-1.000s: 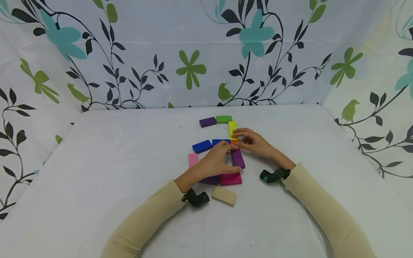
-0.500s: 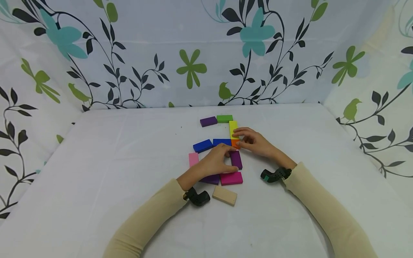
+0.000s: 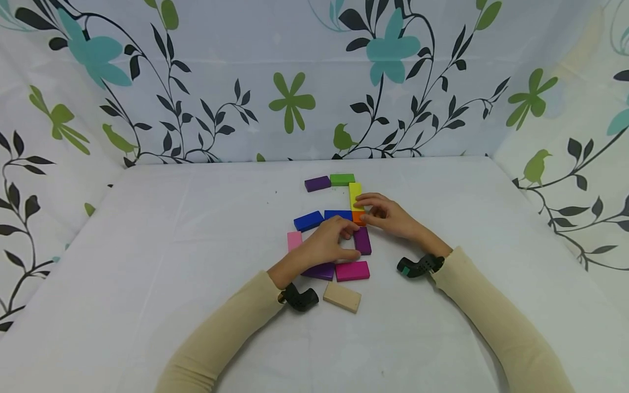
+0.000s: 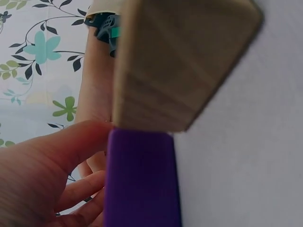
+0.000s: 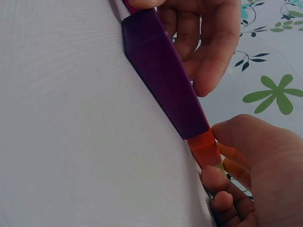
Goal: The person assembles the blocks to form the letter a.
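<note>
In the head view, my left hand arches over the blocks, thumb and forefinger spread along the left side of a dark purple block. The right wrist view shows its fingertips close against that purple block. My right hand pinches a short orange block between thumb and finger, its other fingers over the yellow block. The orange block abuts the purple one's far end. A magenta block lies below, beside a violet block partly under my left forearm.
Blue blocks lie left of the orange one, and a pink block beside my left wrist. Green and purple blocks stand at the far end of the row. A plain wooden block lies nearest on the white table.
The dark purple block shifts left and straightens, then moves slightly right and away towards the orange block. My left fingers draw back a little to the left. My right hand keeps its place.
</note>
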The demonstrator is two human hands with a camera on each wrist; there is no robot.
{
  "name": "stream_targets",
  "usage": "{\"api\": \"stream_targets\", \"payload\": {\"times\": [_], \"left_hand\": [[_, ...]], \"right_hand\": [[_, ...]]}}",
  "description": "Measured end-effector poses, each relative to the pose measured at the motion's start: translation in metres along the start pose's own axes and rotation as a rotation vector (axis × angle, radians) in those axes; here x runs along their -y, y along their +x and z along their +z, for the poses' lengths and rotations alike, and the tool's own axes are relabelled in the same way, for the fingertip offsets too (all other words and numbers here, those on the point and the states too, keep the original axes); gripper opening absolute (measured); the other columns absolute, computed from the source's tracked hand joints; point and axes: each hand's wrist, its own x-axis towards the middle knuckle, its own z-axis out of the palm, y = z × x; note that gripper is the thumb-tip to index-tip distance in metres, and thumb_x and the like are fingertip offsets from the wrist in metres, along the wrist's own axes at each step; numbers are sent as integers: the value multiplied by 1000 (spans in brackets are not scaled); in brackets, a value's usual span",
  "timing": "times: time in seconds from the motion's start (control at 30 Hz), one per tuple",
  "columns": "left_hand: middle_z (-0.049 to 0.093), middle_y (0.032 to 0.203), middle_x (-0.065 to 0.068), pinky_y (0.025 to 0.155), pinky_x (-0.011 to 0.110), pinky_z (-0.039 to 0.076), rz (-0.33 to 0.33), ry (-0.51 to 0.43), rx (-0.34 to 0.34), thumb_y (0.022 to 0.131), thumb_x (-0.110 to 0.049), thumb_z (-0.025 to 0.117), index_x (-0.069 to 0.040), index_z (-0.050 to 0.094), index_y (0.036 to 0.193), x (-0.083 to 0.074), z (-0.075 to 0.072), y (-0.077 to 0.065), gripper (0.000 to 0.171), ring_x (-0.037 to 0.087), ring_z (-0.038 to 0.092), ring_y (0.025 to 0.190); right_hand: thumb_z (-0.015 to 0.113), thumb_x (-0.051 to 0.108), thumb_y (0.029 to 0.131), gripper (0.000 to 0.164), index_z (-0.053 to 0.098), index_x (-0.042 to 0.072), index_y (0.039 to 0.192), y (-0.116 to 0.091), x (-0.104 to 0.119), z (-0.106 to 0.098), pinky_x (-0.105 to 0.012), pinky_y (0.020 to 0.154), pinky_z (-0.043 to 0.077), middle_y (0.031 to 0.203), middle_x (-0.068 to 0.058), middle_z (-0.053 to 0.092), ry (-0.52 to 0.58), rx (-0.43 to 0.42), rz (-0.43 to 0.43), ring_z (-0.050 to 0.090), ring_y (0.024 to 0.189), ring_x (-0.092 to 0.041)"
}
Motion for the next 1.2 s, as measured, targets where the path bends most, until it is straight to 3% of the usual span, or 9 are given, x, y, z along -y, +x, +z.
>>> {"api": "stream_targets", "payload": {"times": [0.33,1.2], "left_hand": [[59,110,8,89,26,48,-29,97,-7,84,-26,78,-3,59,127,-5,5,6,52,18,56,101],[61,104,2,74,23,47,-84,205,-50,83,-37,77,-9,58,129,-12,11,12,56,14,55,92]], "right_hand": [[61,6,95,35,59,0,129,1,0,0,-20,77,43,144,-16,45,-9,7,3,52,87,-21],[60,3,95,35,57,-2,129,0,1,0,-21,74,44,144,-19,44,-8,7,-20,52,85,-20]]}}
